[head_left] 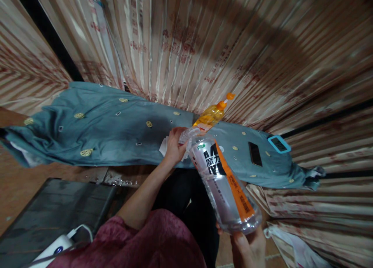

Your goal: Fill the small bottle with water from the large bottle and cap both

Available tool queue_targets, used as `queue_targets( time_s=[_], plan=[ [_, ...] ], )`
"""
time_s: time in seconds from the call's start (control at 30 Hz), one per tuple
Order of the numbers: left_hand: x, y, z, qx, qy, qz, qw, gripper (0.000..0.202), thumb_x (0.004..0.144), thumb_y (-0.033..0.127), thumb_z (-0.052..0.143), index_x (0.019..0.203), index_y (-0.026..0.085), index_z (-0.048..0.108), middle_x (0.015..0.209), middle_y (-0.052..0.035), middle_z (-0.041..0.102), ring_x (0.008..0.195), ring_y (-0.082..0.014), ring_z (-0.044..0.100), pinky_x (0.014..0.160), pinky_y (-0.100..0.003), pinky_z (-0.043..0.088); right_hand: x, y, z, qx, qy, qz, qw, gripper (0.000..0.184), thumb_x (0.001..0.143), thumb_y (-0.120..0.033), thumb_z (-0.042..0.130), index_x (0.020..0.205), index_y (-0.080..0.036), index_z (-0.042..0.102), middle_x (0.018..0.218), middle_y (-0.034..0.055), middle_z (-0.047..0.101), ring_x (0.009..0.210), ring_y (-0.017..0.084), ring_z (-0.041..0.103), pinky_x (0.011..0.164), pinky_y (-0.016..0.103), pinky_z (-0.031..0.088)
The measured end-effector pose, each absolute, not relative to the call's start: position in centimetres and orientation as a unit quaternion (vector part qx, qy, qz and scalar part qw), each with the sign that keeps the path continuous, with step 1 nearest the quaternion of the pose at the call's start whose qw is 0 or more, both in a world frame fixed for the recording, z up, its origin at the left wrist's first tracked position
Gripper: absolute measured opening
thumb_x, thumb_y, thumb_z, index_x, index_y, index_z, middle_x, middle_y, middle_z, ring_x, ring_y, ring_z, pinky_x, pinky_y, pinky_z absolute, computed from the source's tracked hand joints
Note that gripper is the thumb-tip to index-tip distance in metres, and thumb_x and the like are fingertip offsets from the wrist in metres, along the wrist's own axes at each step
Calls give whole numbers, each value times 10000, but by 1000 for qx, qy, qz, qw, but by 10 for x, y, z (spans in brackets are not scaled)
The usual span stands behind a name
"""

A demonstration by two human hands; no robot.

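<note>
A large clear plastic drink bottle (217, 182) with an orange, black and white label is tilted in front of me, its base towards the lower right. My right hand (247, 244) grips it near the base. My left hand (174, 147) is closed at its upper end, around clear plastic that appears to be the neck. White paper or tissue (164, 147) shows beside and below my left fingers. Just beyond stands a yellow-orange see-through pump bottle (210, 115) with an orange pump head, its lower part hidden.
A teal cloth with pineapple prints (110, 128) covers the long narrow surface ahead. On its right lie a dark phone (255, 154) and a blue-framed digital clock (279, 144). A striped curtain (180, 39) hangs behind. At lower left, a white power bank (54, 249) with a cable rests on a dark surface (55, 209).
</note>
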State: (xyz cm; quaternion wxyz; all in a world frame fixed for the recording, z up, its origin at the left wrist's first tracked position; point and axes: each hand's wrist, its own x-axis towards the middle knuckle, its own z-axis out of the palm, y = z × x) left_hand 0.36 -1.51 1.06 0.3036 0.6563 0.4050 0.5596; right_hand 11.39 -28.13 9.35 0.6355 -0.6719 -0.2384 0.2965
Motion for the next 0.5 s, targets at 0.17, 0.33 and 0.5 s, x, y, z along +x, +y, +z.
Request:
queue_targets(
  time_s=[0.17,0.33,0.5],
  plan=[
    [3,-15,11,658,406,558,302,407,926,490,658,1182,175,688,1167,-129,658,1130,-295,637,1004,-454,526,114,-281,95,-685,-248,288,622,627,644,-622,858,1042,-211,603,623,-6,718,472,193,639,505,292,529],
    [3,-16,14,658,415,549,306,387,916,483,674,1174,196,692,1154,-113,663,1121,-296,634,999,-462,526,115,-282,94,-677,-245,296,627,664,642,-596,871,1102,-213,583,632,-15,725,465,189,637,500,286,523],
    [2,-17,15,659,406,549,315,403,925,496,656,1178,185,694,1167,-127,656,1132,-298,630,1005,-471,521,114,-282,94,-687,-235,291,623,649,616,-605,883,1048,-215,596,637,-12,733,463,191,646,505,290,540]
  ],
)
